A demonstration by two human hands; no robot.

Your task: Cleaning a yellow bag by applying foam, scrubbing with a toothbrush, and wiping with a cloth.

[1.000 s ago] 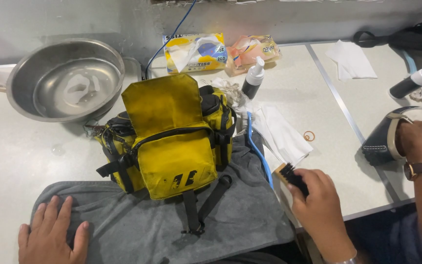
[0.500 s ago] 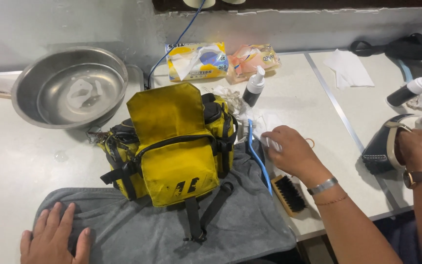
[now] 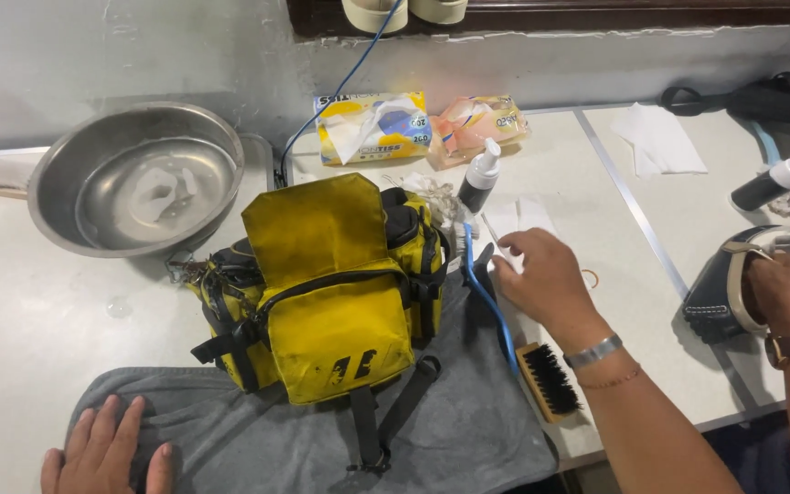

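Yellow bag [image 3: 326, 288] standing upright at the centre of the worktop [image 3: 20, 320], flap lifted, sitting on the far edge of a grey towel [image 3: 468, 430]. Resting flat at 7 o'clock on that towel: left hand [image 3: 107, 453], fingers spread, gripping nothing. Reaching out at 3 o'clock of the bag: right hand [image 3: 541, 274], fingers curled down onto white tissue [image 3: 523, 224] on the worktop; impossible to tell whether pinching it or only touching. Lying just beside that hand, toward the bag: blue-handled toothbrush [image 3: 489, 297], and at 5 o'clock of the hand a wooden brush with black bristles [image 3: 549, 380]. Standing at 12 o'clock of the hand: small pump bottle [image 3: 480, 176], with two tissue packs [image 3: 372, 126] behind it against the wall. Sitting at 10 o'clock of the bag: steel bowl [image 3: 139, 178] holding water. Working at the far right edge, well apart: another person's hand [image 3: 784, 293] on a dark shoe [image 3: 715, 293].
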